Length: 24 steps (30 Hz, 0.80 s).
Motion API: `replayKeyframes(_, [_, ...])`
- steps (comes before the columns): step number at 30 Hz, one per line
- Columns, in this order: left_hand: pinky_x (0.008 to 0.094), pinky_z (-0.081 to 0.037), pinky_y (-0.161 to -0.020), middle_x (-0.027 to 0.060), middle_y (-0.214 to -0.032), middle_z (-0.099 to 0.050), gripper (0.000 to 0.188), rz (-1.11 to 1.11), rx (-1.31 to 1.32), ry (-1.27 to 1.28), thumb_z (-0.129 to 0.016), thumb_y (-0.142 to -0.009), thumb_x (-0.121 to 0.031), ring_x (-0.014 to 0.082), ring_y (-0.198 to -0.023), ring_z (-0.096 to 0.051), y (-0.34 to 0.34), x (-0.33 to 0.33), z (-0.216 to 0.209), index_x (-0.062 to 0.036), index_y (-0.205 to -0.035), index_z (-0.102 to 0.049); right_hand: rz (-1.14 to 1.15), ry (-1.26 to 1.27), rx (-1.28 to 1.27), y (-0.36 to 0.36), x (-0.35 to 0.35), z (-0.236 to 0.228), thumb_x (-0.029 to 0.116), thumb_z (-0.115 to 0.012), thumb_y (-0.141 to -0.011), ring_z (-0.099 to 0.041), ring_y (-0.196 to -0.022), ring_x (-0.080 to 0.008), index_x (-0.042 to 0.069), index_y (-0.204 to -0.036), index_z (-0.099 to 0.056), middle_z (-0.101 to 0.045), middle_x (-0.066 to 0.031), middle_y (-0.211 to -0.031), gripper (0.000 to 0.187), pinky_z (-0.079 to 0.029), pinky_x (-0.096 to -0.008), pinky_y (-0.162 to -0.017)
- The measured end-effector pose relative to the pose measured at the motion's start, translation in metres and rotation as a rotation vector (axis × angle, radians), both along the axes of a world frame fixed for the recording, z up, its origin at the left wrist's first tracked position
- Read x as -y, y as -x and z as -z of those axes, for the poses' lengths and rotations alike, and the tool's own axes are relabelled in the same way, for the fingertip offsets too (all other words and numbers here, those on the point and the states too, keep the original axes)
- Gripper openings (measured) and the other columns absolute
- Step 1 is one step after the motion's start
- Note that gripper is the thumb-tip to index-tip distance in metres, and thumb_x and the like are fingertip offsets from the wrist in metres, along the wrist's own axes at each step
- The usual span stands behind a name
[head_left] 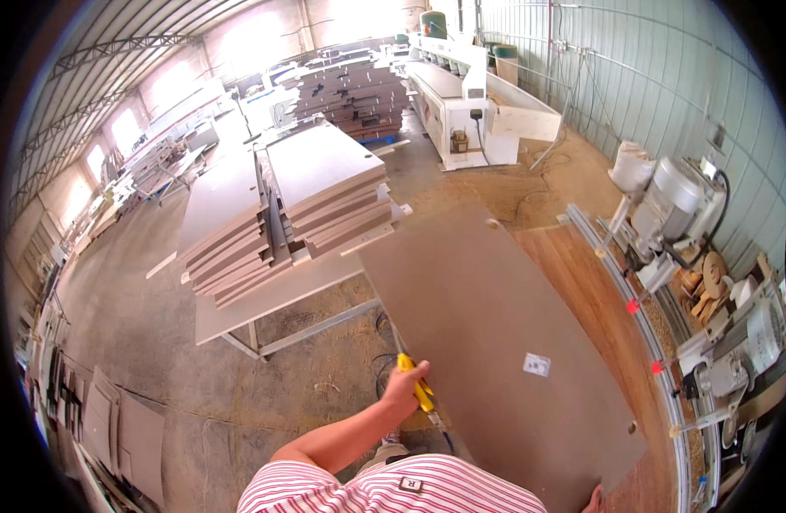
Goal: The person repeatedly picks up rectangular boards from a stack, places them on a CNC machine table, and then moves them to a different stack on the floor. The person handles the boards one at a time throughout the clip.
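The brown panel (487,333) lay between the two hands, on the bench (573,265), covering much of its surface and leaving wood-grained top exposed along the right edge. The left hand (402,386) was closed around the yellow tool (424,398), just beside the panel's left long edge; contact between tool and panel could not be determined. The right hand (594,500) was at the panel's near edge, toward the near right corner. It was mostly cut off by the lower frame edge, so its grip could not be determined.

The panel was flat, rectangular and matt, with a small round hole near each of its right corners and a white label (537,365) on its face. The tool had a slim body with a metallic fitting and a dark line at its lower end.

A rail (626,291) with red-tipped parts ran along the bench's right edge, bounding that side; a silver motor (677,186) was mounted beyond it. Past the panel's far left corner, a second bench (269,297) carried two stacks of pale-topped panels (320,167). A dark cord (378,366) lay looped on the floor (316,376) near the left hand.
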State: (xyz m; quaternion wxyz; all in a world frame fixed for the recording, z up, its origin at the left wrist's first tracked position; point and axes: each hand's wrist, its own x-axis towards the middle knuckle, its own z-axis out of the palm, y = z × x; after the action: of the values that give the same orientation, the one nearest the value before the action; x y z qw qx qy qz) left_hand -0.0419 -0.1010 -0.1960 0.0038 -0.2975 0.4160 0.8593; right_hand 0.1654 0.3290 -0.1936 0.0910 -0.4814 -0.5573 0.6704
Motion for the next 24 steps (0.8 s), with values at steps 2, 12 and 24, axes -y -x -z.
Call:
replayKeyframes(2, [0.0389, -0.053, -0.069, 0.0038, -0.085, -0.057, 0.020, -0.065, -0.068, -0.018, -0.069, -0.090, -0.012, 0.0200, -0.077, -0.059, 0.032, 0.055, -0.011, -0.0059, -0.103, -0.055, -0.033, 0.059, -0.109, 0.047, 0.017, 0.033, 0.034, -0.059, -0.093, -0.048, -0.125, -0.0295, -0.001, -0.134, -0.054, -0.051, -0.0151, -0.140, 0.054, -0.036, -0.0414, -0.109])
replayKeyframes(12, [0.0367, -0.056, -0.074, 0.0088, -0.095, -0.065, 0.022, -0.225, -0.234, 0.178, -0.062, -0.089, -0.005, 0.0209, -0.084, -0.066, 0.194, 0.304, -0.002, -0.0017, -0.109, -0.056, -0.382, 0.378, -0.470, 0.364, 0.308, 0.017, 0.029, -0.063, -0.095, -0.060, -0.107, -0.0279, -0.002, -0.123, -0.053, -0.060, -0.0141, -0.120, 0.043, -0.049, -0.0430, -0.093])
replayKeyframes(24, [0.0372, -0.050, -0.091, 0.0243, -0.120, -0.063, 0.083, -0.258, -0.164, 1.089, -0.079, -0.083, -0.029, 0.0311, -0.110, -0.064, 0.189, 0.345, -0.005, 0.0062, -0.143, -0.035, -1.078, 0.658, -0.299, 0.549, 0.617, -0.032, 0.022, -0.039, -0.104, -0.066, -0.099, -0.0351, -0.006, -0.117, -0.051, -0.064, -0.0209, -0.108, 0.033, -0.057, -0.0523, -0.086])
